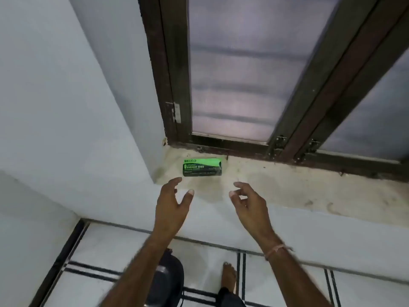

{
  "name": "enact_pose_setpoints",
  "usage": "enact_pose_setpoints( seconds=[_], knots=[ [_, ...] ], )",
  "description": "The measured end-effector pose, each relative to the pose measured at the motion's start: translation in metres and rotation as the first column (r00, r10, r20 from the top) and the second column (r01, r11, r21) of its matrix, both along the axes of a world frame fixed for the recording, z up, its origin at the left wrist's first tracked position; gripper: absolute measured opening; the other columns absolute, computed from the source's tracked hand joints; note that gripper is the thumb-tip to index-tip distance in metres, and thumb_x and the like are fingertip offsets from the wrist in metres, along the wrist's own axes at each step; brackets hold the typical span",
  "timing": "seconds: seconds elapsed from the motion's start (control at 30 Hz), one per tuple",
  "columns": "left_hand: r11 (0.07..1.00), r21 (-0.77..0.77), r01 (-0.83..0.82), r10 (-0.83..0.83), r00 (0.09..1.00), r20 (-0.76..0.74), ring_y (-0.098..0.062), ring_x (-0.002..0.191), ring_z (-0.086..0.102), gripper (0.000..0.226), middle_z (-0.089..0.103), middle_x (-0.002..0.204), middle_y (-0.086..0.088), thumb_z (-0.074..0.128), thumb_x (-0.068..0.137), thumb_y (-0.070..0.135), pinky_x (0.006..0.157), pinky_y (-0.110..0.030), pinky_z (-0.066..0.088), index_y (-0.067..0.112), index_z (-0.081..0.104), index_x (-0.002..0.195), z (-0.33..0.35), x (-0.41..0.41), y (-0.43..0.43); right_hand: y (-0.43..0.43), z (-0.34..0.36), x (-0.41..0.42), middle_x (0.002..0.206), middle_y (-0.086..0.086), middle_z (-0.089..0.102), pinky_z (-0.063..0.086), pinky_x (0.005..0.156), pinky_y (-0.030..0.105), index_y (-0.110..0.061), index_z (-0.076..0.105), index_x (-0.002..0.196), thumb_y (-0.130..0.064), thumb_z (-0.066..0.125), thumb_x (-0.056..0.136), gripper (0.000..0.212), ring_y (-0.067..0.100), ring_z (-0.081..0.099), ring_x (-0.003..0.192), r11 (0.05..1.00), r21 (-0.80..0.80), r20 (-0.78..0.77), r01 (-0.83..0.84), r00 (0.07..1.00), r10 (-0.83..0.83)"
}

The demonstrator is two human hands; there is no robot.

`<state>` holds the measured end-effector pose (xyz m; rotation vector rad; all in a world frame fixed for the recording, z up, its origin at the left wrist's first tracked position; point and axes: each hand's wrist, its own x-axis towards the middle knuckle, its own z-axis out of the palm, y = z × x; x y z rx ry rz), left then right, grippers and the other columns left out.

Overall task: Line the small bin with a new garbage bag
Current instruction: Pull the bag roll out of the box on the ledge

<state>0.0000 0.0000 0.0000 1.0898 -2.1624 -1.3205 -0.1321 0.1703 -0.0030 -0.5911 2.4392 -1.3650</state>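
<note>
Head view: both my hands reach empty toward the sill point(287, 187); garbage bag pack point(202, 167) just beyond the fingertips.
I see my left hand point(171, 200) spread, fingers relaxed, holding nothing; a dark rounded bin point(170, 278) sits on the floor under its forearm, partly hidden; the green-and-black pack lies flat ahead of and between the hands, untouched; right hand point(247, 201) loosely curled, also empty.
</note>
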Motion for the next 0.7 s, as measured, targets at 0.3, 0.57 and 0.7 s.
enact_pose_setpoints(
  seconds=[0.3,0.57,0.7],
  knots=[
    [0.977,-0.154,0.150,-0.110,0.964,0.243,-0.037,0.141,0.040,0.076,0.035,0.162,-0.015,0.072,0.093,0.040,0.106,-0.050,0.045,0.025,0.037,0.159,-0.031,-0.087,-0.054,-0.075,-0.033,-0.101,0.128,0.003,0.057,0.050,0.090,0.030,-0.022,0.045,0.156,-0.031,0.075,0.094,0.069,0.024,0.065,0.109,0.945,0.159,0.058,-0.288,0.958,0.282],
    [0.973,-0.127,0.194,-0.162,0.960,0.229,-0.022,0.110,0.048,0.065,0.059,0.122,-0.002,0.062,0.077,0.064,0.083,-0.031,0.046,0.031,0.062,0.133,-0.056,-0.097,-0.069,-0.080,-0.050,-0.116,0.120,-0.001,0.064,0.056,0.087,0.023,-0.023,0.062,0.131,-0.024,0.081,0.089,0.046,0.016,0.065,0.106,0.949,0.080,0.060,-0.304,0.952,0.299],
    [0.984,0.069,0.165,-0.161,0.985,-0.060,-0.003,0.108,0.061,0.049,0.057,0.119,0.010,0.072,0.073,0.055,0.087,-0.008,0.046,0.047,0.062,0.120,-0.044,-0.088,-0.066,-0.073,-0.024,-0.117,0.117,-0.004,0.070,0.060,0.078,0.021,-0.029,0.059,0.111,-0.026,0.086,0.085,0.037,0.013,0.071,0.103,0.958,-0.043,0.186,-0.282,0.940,0.285]
  ],
)
